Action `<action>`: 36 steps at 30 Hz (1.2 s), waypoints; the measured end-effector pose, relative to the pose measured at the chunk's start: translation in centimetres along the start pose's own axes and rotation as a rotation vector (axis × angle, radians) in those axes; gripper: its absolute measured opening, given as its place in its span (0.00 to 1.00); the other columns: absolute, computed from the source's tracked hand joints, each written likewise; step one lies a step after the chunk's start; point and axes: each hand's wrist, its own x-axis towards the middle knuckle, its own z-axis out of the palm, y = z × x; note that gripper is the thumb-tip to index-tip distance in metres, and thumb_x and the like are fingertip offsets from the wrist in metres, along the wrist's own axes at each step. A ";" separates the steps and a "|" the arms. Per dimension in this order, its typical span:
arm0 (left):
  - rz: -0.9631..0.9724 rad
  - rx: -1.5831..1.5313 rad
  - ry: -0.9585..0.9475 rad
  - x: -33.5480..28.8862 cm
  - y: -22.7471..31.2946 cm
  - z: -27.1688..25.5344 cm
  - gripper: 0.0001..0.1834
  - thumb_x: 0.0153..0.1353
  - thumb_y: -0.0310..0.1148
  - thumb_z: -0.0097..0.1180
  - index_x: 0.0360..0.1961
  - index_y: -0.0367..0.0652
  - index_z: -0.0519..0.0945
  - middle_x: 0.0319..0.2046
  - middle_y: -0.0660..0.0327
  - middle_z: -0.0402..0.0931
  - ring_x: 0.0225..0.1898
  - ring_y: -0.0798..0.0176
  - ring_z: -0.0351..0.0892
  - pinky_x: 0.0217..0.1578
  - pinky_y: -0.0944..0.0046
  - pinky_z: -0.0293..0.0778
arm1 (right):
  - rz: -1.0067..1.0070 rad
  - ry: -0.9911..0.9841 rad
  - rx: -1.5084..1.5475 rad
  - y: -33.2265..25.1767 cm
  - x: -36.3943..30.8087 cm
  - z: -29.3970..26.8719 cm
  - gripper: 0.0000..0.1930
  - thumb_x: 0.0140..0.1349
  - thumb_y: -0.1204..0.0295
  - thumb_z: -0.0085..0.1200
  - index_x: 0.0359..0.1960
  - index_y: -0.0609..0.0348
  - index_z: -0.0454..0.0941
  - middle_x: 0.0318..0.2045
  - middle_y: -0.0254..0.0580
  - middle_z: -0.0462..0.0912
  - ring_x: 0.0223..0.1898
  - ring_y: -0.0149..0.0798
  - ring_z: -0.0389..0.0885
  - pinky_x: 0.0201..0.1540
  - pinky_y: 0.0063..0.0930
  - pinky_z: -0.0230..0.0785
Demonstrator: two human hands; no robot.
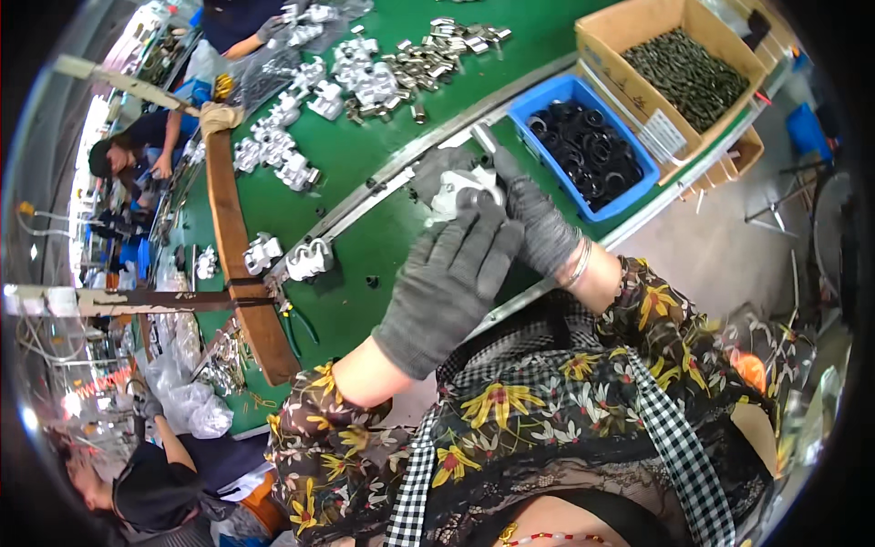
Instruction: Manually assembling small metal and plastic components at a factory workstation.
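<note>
My left hand [447,283], in a dark grey knit glove, lies with its fingers bent over a silvery metal casting [447,196]. From the other side my right hand [540,219], gloved alike, grips the same casting. A short shiny metal piece [484,139] sticks up by the right fingers; I cannot tell whether it belongs to the casting. The fingers hide much of the part. To the left, two similar castings [310,260] [263,252] rest by the metal rail [365,196]. Small black rings [372,282] lie on the green table nearby.
A blue bin [597,211] of black rings stands at right, beside a cardboard box [629,100] of small dark metal parts. Castings [365,77] and metal sleeves [447,50] are heaped at the back. Green-handled pliers [299,328] lie by a wooden bar [228,210]. Co-workers sit left.
</note>
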 end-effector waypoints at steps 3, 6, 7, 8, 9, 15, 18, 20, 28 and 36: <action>-0.185 -0.275 0.348 -0.2 -1.3 -0.2 0.32 0.53 0.34 0.63 0.58 0.41 0.63 0.52 0.52 0.72 0.48 0.55 0.76 0.46 0.57 0.72 | 0.056 -0.104 -0.036 -1.7 -0.2 -1.3 0.27 0.66 0.51 0.48 0.56 0.60 0.70 0.45 0.41 0.80 0.44 0.33 0.80 0.49 0.23 0.74; -0.942 -1.612 0.269 -0.5 -1.8 2.3 0.38 0.54 0.51 0.64 0.58 0.37 0.64 0.45 0.53 0.76 0.44 0.55 0.78 0.51 0.60 0.72 | 0.148 0.116 -0.422 -3.9 -1.6 3.3 0.17 0.66 0.55 0.47 0.41 0.56 0.75 0.35 0.38 0.79 0.34 0.32 0.80 0.38 0.27 0.77; -0.957 -1.925 0.088 0.0 -1.8 3.1 0.43 0.51 0.62 0.60 0.55 0.36 0.67 0.45 0.53 0.75 0.45 0.53 0.78 0.51 0.59 0.73 | -0.189 -0.181 -1.016 -4.7 -1.8 2.5 0.14 0.61 0.60 0.52 0.40 0.57 0.74 0.34 0.39 0.78 0.34 0.31 0.78 0.38 0.27 0.76; -0.886 -2.331 -0.072 0.3 -1.5 3.6 0.37 0.52 0.55 0.64 0.50 0.34 0.69 0.45 0.49 0.75 0.47 0.48 0.78 0.49 0.49 0.77 | -0.197 -0.166 -1.017 -4.6 -2.1 1.9 0.14 0.61 0.60 0.52 0.40 0.57 0.74 0.34 0.39 0.78 0.34 0.31 0.78 0.38 0.27 0.76; -0.893 -2.343 -0.071 0.1 -1.2 4.3 0.38 0.51 0.57 0.62 0.51 0.35 0.69 0.45 0.49 0.75 0.48 0.46 0.77 0.50 0.47 0.77 | -0.172 -0.215 -1.029 -4.2 -2.2 1.4 0.17 0.60 0.59 0.54 0.43 0.59 0.73 0.35 0.40 0.78 0.36 0.32 0.78 0.40 0.27 0.74; -1.016 -2.391 -0.012 -1.7 2.1 5.6 0.50 0.49 0.64 0.58 0.59 0.32 0.63 0.53 0.46 0.71 0.51 0.45 0.76 0.53 0.43 0.74 | 0.072 -0.197 -1.316 -5.5 -6.0 0.3 0.31 0.62 0.48 0.52 0.55 0.65 0.70 0.43 0.54 0.80 0.46 0.38 0.79 0.49 0.29 0.70; -1.061 -2.482 0.038 -2.8 2.3 7.1 0.49 0.48 0.64 0.58 0.60 0.35 0.63 0.51 0.46 0.72 0.48 0.37 0.76 0.48 0.38 0.76 | 0.126 -0.197 -1.464 -9.3 -6.7 0.8 0.21 0.62 0.55 0.53 0.45 0.61 0.78 0.34 0.50 0.83 0.36 0.44 0.83 0.43 0.34 0.74; -0.881 -2.674 0.058 -2.7 1.7 8.0 0.47 0.49 0.60 0.60 0.60 0.36 0.62 0.51 0.46 0.72 0.48 0.36 0.76 0.49 0.39 0.76 | -0.133 0.114 -1.892 -12.5 -6.2 -0.7 0.16 0.62 0.60 0.55 0.42 0.60 0.78 0.36 0.46 0.81 0.40 0.41 0.81 0.45 0.34 0.72; -0.991 -2.438 0.226 -0.7 0.3 5.0 0.52 0.50 0.59 0.61 0.64 0.33 0.54 0.59 0.48 0.63 0.58 0.43 0.67 0.61 0.41 0.62 | -0.061 0.346 -2.771 -16.6 -0.6 -7.0 0.06 0.58 0.70 0.53 0.34 0.57 0.79 0.35 0.49 0.79 0.38 0.51 0.80 0.40 0.41 0.73; -1.001 -2.523 0.177 -1.1 -0.9 5.2 0.33 0.53 0.46 0.64 0.57 0.47 0.67 0.52 0.54 0.70 0.52 0.50 0.71 0.56 0.50 0.67 | -0.343 0.348 -2.561 -16.5 -2.9 -5.8 0.06 0.58 0.73 0.52 0.34 0.56 0.79 0.36 0.50 0.78 0.39 0.52 0.79 0.41 0.40 0.73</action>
